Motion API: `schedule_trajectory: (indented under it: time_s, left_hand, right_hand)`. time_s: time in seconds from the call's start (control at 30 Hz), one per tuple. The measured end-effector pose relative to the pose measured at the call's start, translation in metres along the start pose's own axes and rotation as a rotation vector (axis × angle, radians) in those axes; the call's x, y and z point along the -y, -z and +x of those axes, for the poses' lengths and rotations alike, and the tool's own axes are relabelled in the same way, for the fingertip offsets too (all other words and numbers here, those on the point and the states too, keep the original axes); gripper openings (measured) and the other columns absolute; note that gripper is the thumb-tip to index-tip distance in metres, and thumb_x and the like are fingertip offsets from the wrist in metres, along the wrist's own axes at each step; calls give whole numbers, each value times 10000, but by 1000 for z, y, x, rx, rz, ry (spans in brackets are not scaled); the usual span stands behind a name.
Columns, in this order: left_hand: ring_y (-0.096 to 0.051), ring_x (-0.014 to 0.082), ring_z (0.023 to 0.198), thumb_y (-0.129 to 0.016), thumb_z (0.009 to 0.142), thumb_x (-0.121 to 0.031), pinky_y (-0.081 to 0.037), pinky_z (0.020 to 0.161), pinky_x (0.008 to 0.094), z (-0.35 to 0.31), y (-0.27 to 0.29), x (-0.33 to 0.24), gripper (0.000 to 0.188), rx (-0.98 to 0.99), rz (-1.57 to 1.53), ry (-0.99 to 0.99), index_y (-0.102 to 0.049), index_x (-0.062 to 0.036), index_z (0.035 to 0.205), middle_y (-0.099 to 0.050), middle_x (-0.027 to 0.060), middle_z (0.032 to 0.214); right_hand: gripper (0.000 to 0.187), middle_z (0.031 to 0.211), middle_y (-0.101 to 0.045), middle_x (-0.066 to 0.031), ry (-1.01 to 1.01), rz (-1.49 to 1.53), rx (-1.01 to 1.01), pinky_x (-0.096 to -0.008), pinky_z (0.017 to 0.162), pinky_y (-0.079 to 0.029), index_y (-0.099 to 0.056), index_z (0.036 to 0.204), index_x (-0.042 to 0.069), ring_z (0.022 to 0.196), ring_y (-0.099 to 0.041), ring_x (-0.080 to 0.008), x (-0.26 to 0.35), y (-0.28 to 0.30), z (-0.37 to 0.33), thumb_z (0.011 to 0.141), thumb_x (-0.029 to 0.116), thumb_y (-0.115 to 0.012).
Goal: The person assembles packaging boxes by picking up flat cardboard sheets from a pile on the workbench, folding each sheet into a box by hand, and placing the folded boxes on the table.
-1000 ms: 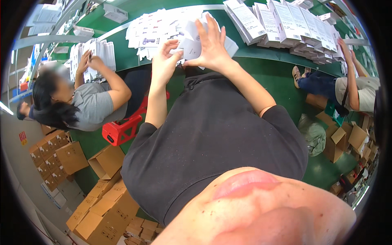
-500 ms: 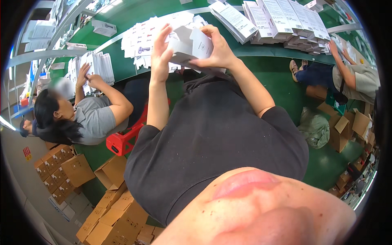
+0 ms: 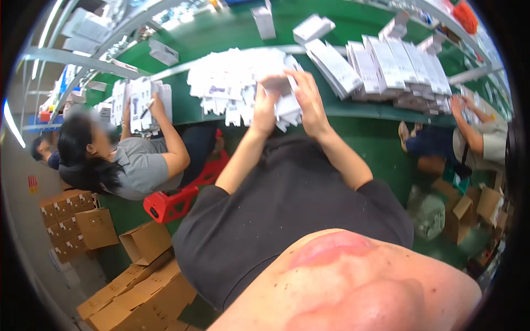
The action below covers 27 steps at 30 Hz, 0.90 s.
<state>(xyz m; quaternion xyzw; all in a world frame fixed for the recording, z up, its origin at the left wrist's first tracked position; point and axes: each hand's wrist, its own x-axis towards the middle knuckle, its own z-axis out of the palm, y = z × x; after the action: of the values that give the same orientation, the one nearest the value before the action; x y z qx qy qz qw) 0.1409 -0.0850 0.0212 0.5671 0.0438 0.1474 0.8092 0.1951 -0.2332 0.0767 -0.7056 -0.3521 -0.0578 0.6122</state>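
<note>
The left hand (image 3: 265,113) and the right hand (image 3: 311,107) grasp one white box (image 3: 277,83) between them. The left hand bears on the left side of the box, with its fingers bent. The right hand bears on the right side, with its fingers extended along it. The exact finger contact is partly hidden and blurred. The box is raised above the near edge of the green table (image 3: 338,112), in front of the person's dark shirt (image 3: 298,204).

Just beside the grip, to its left and behind it, a pile of flat white cartons (image 3: 218,74) lies on the table; some overhang the near edge. To the right of the grip, apart from it, is a stack of white boxes (image 3: 386,66), arranged in a row with the leftmost ones tilted. Beyond the grip, at the far side of the table, are an upright carton (image 3: 264,22) and a carton lying on its side (image 3: 312,30).

Well left of the grip, a co-worker (image 3: 144,165) in a grey shirt handles a batch of flat cartons (image 3: 144,99).
</note>
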Motion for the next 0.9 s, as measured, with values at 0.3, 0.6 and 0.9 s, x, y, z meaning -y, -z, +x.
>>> schedule_trajectory:
  time_s: [0.3, 0.6, 0.9]
  left_hand:
    - [-380, 344, 1431, -471, 1022, -143, -254, 1211, 456, 1, -13, -19, 205, 278, 300, -282, -564, -40, 1174, -395, 226, 1518]
    - [-377, 348, 1436, -572, 948, -88, -268, 1208, 430, 5, -7, -6, 306, 295, 423, -163, -461, -51, 1231, -421, 219, 1520]
    - [-572, 409, 1288, -875, 631, -49, -415, 1119, 486, -1, 14, -13, 808, 313, 977, -588, -578, -54, 1382, -569, 198, 1433]
  right_hand:
    - [387, 1232, -595, -167, -378, 453, -58, -374, 1018, -436, -600, 1247, -10, 1157, -578, -286, -23, 5, -6, 882, 86, -515]
    - [437, 1201, -610, -175, -379, 160, 16, -392, 1011, -458, -597, 1261, -13, 1139, -600, -310, -30, 12, 2, 833, 71, -582]
    - [751, 1377, -546, -221, -111, -270, 209, -456, 1089, -454, -534, 1382, 21, 1298, -536, -395, -3, 22, -11, 740, 227, -865]
